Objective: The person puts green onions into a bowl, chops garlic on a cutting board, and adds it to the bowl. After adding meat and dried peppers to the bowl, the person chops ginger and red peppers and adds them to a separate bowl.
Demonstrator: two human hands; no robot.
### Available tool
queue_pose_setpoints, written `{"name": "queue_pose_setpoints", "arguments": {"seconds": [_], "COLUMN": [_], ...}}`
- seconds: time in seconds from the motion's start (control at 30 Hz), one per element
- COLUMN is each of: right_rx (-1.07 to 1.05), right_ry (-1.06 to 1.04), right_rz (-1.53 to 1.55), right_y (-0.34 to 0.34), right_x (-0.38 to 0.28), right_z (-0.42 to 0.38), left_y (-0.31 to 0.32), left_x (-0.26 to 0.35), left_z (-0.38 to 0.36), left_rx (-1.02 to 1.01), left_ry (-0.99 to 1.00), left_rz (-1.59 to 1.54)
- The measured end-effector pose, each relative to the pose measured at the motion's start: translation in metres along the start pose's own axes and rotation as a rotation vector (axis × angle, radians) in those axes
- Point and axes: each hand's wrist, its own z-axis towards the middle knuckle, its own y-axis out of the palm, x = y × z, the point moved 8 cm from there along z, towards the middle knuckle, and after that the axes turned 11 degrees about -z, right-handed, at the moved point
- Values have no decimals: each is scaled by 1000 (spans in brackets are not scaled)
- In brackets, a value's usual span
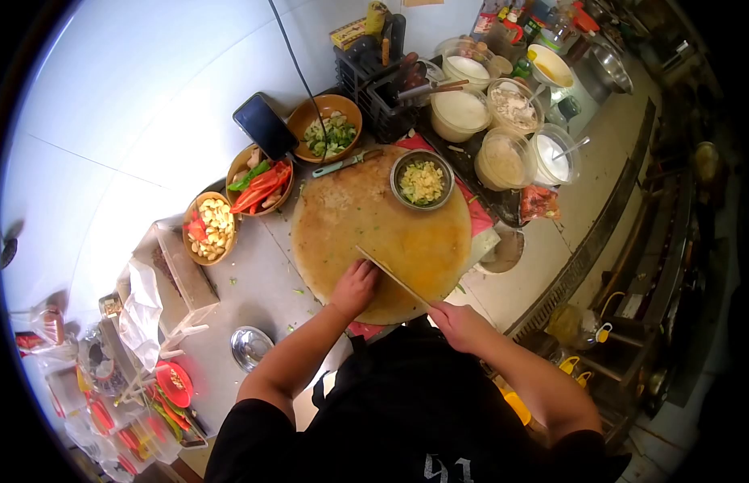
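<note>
My right hand (459,324) grips the handle of a kitchen knife (393,276), its blade seen almost edge-on and slanting across the round wooden chopping board (334,211). Close beside the blade, my left hand (356,287) rests on the board with its fingers curled. Whatever lies under those fingers is hidden. A steel bowl (398,187) of chopped pale yellow and green bits sits on the board's far right. At the far edge lies a tool with a light blue handle (336,167).
Left of the board are bowls of garlic cloves (216,228), red peppers (262,187) and chopped greens (330,135), plus a phone (264,126). Tubs of white powder (460,111) and a knife rack (366,72) stand behind. A small steel dish (251,348) is nearer left.
</note>
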Motion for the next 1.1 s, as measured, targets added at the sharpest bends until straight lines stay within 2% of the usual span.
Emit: {"name": "queue_pose_setpoints", "arguments": {"seconds": [0.03,0.13,0.23,0.33,0.57,0.77,0.83,0.93,1.1], "right_rx": [10,63,58,48,-15,22,123,99,62], "right_ry": [-56,14,-24,-33,79,27,-50,-61,-21], "right_rz": [-50,26,83,109,49,25,49,87,57], "right_y": [2,10,6,-6,2,8,7,0,-10], "right_x": [-5,-6,-9,-11,-8,-22,-26,-20,-29], "right_z": [6,32,44,33,-3,29,46,47,10], "left_y": [2,0,-2,-1,0,4,1,-3,4], "left_x": [-1,-1,-1,-2,-3,-3,-3,-6,-11], "left_z": [-1,0,-1,0,-1,-3,-4,-4,-8], "left_rx": [0,24,24,6,0,45,44,47,-145], "left_ry": [0,13,15,44,-44,-11,10,12,38], "left_rz": [-1,-17,-35,-43,-30,-24,-15,-41,26]}}
